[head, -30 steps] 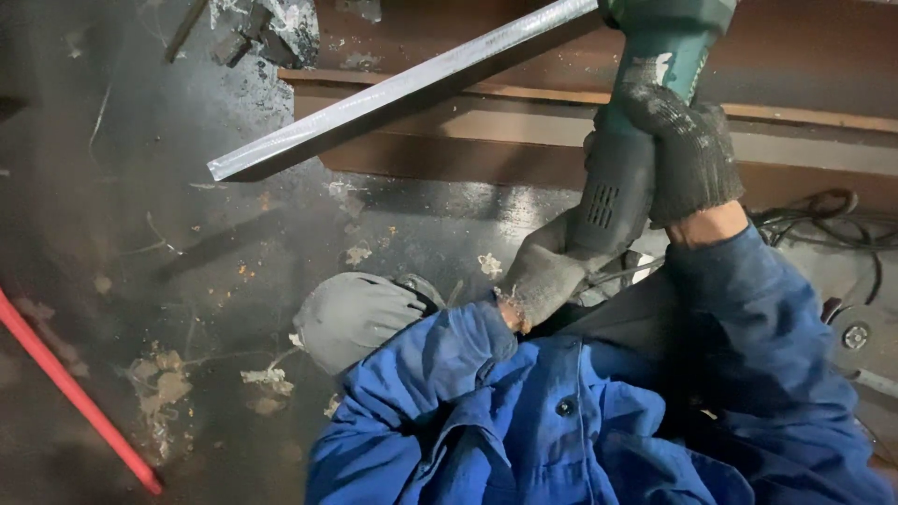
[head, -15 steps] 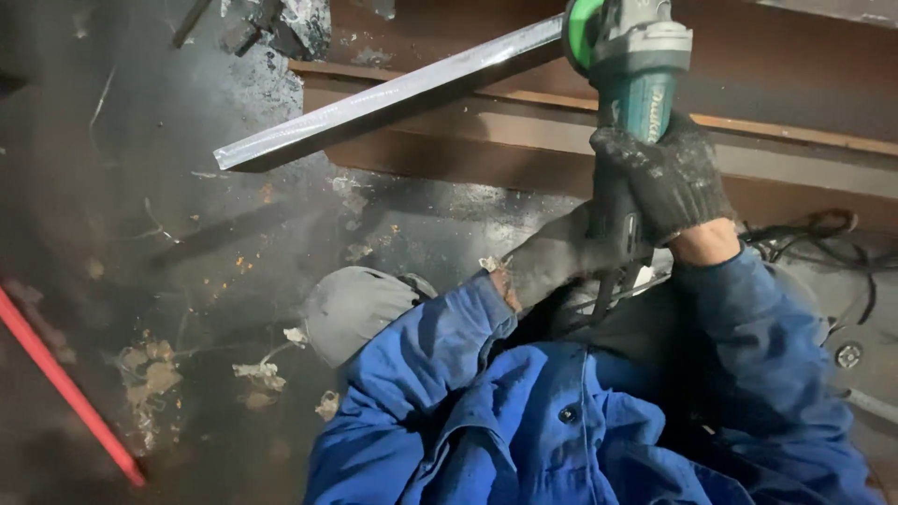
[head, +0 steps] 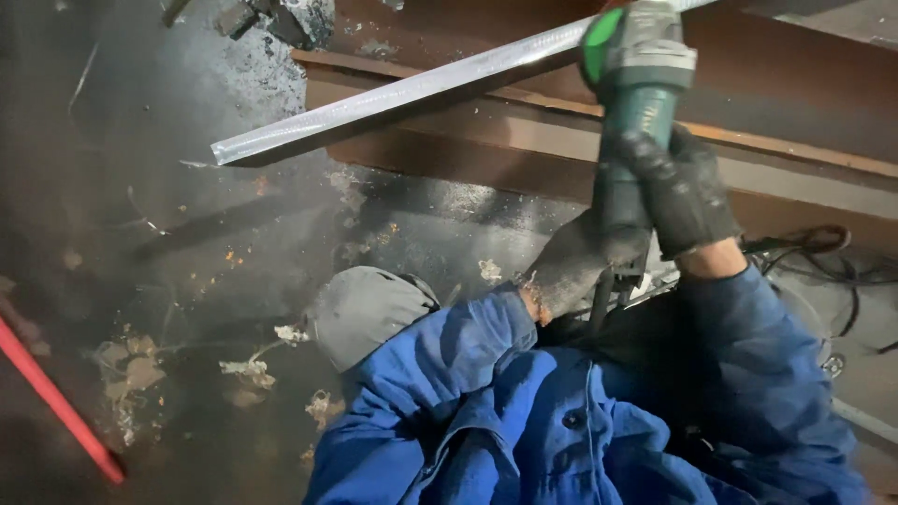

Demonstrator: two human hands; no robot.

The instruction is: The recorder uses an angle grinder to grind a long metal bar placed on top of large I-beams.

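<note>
- A green and grey grinder [head: 636, 84] is held upright near the top of the head view, its head up against a long silver bar [head: 402, 93].
- The right hand [head: 687, 192], in a dark glove, is wrapped tight around the grinder's body, fingers closed on it.
- The left hand [head: 580, 262], in a worn grey glove, is closed on the lower end of the grinder, just below and left of the right hand; the two gloves touch.
- The bar is seen to run slantwise from the upper right down to a cut end at the left, and it lies across a rusty brown beam [head: 795, 103].
- A black cable [head: 823, 248] is looped to the right of the right wrist, beside the beam.
- Both arms are covered by blue sleeves [head: 748, 374] of a work jacket that fills the lower right.
- A grey rounded shape [head: 365, 313], perhaps a knee, is seen just left of the left sleeve.
- The dark floor [head: 187, 234] is marked with pale scraps and smudges.
- A red rod [head: 56, 402] lies slantwise at the lower left, well apart from the hands.
- No package, label or sign can be made out.
</note>
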